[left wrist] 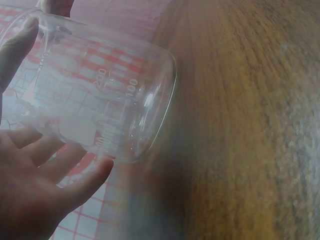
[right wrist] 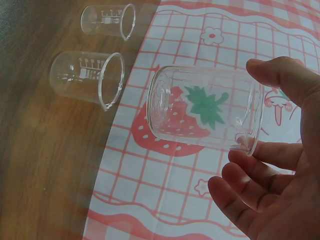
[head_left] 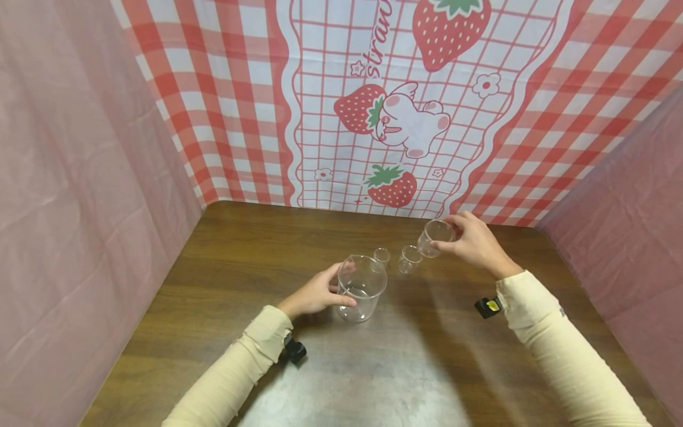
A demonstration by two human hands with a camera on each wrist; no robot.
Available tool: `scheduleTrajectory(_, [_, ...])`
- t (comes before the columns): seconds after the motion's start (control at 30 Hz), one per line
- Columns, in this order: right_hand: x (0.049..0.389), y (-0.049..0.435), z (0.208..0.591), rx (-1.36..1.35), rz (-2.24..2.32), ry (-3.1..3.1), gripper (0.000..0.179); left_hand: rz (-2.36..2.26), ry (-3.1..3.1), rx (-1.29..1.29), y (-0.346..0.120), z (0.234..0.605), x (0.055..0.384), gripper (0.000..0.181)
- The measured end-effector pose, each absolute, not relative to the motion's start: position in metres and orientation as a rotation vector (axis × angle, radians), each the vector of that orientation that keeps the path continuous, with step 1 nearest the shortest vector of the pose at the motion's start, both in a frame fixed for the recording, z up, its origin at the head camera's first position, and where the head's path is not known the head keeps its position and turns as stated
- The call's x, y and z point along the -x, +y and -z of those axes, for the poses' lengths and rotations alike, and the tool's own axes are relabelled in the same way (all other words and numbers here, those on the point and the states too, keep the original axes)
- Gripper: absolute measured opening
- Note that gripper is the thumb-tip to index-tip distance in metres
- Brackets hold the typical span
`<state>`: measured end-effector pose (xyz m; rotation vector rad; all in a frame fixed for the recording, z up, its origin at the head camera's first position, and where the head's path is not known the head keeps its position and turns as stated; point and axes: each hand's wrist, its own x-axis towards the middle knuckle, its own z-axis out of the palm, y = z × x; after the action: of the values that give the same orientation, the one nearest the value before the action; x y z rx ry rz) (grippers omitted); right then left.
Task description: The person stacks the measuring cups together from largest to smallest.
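My left hand (head_left: 318, 292) grips a large clear glass beaker (head_left: 363, 290), thumb on the near side and fingers round the far side. White graduation marks show on its wall in the left wrist view, and its base is close over the wooden table. Farther back on the right, my right hand (head_left: 475, 242) pinches a medium beaker (right wrist: 200, 110) near its rim, thumb on one side and fingertips on the other. In the head view, a small beaker (head_left: 409, 260) and an even smaller beaker (head_left: 381, 256) stand upright between the two held ones.
The brown wooden table (head_left: 240, 249) ends at a strawberry-print cloth (head_left: 331, 130) hanging behind it. Pink curtains hang at the left (head_left: 80, 178) and right. Each wrist carries a small black camera (head_left: 295, 350).
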<state>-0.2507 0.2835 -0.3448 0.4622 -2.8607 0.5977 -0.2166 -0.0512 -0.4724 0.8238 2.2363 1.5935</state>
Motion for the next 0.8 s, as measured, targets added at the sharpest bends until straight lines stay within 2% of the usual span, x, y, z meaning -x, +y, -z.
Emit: scheduleTrajectory(0.8, [0.240,0.262,0.336,-0.604,-0.631,-2.795,0.050,-1.593,2.246,-0.810,-0.051,0.472,0.216,0.086])
